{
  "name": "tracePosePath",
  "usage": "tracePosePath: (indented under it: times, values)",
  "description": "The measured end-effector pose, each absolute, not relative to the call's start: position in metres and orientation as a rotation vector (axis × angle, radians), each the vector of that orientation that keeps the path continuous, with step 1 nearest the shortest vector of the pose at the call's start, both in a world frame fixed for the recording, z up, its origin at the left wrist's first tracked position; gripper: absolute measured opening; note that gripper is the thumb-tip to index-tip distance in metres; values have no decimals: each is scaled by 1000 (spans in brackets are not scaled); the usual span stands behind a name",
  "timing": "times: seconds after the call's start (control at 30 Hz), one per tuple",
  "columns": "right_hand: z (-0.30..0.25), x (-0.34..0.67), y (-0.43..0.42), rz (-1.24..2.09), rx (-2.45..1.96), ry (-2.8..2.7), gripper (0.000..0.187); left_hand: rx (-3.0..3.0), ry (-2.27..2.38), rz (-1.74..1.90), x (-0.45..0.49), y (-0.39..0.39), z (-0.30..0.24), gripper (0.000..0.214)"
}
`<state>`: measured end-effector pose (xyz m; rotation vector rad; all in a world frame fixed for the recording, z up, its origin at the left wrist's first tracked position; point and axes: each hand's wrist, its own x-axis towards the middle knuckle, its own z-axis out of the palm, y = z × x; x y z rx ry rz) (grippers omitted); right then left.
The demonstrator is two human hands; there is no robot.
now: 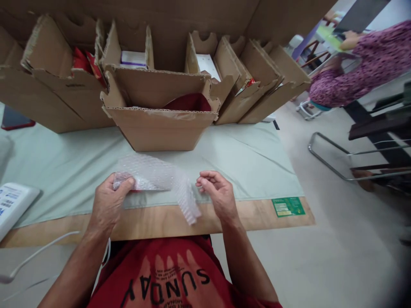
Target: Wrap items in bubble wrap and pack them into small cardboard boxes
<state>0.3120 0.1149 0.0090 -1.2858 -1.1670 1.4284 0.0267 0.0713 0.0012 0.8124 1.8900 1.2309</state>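
Observation:
My left hand [111, 199] is closed on one end of a piece of clear bubble wrap [154, 173], thumb on top. Something with a red edge shows under the wrap beside my thumb; its kind is hidden. The wrap stretches to the right, and its loose end hangs down over the table's wooden front edge. Just right of that end, my right hand [218, 190] is raised with fingers curled and apart, touching nothing that I can see. Behind both hands stands a cardboard bin [163, 128] with a dark red item [189, 102] inside.
More cardboard bins [77, 105] line the back, some holding red packets [86, 64] and white boxes [133, 59]. A white device [16, 205] lies at the left, a phone [17, 117] behind it. A green card [288, 206] lies at the front right. A person in purple [362, 70] sits far right.

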Motion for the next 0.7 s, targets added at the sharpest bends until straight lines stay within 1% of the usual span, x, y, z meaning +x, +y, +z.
tracePosePath:
  times: [0.13,0.17,0.2,0.27,0.3,0.33,0.4,0.5,0.6,0.63,0.7]
  values:
    - [15,318,108,1364,-1207,-1424,60,747,1882,1253,29,65,-2,34]
    - [15,317,105,1344,-1243,-1507,62,741,1873,1260,30,64,-2,38]
    - [14,314,103,1312,-1300,-1565,56,744,1874,1273,32,63,-2,42]
    - [10,310,104,1226,-1400,-1592,34,782,1911,1306,34,62,-1,53]
    - [9,308,106,1182,-1415,-1577,26,821,1939,1324,35,62,1,60]
    - [8,308,110,1143,-1410,-1557,23,869,1961,1344,35,62,2,65]
    - [7,309,121,1086,-1383,-1553,24,968,1964,1385,34,62,2,70]
    - [0,316,135,932,-1451,-1604,37,1093,1991,1341,29,63,0,64]
    - [-10,322,143,691,-1519,-1684,52,1212,2089,1186,25,64,-3,50]
    - [-12,324,144,621,-1513,-1737,53,1268,2110,1152,24,64,-4,45]
    - [-12,326,148,486,-1488,-1891,49,1382,2137,1117,22,65,-5,37]
